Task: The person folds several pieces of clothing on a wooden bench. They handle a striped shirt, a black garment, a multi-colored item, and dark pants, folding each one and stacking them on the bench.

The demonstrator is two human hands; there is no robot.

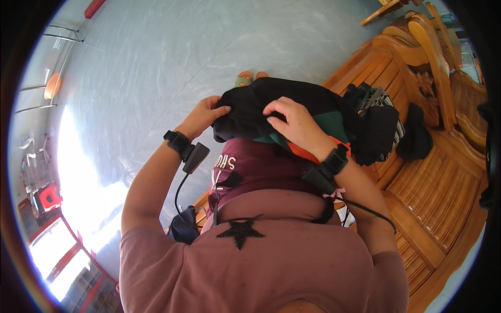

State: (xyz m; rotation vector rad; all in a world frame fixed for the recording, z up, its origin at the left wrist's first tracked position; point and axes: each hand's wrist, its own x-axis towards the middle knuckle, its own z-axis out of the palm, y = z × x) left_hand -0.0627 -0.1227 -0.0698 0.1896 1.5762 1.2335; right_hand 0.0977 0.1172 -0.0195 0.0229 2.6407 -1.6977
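A black garment (289,88) with dark green and orange parts lies bunched across my lap. My left hand (207,113) grips the garment's left edge between thumb and fingers. Over the middle of the cloth is my right hand (291,119), fingers curled, its fingertips at the black fabric; whether they pinch it I cannot tell. The green panel (329,122) shows beside the right hand, and an orange strip (305,152) runs under the right wrist.
A wooden bench (422,191) with a carved back extends at the right. On it lie a pile of dark and striped clothes (381,125) and a separate black cloth (415,135). A dark bag (186,227) is beside my left elbow. Sandals (243,80) show beyond my lap.
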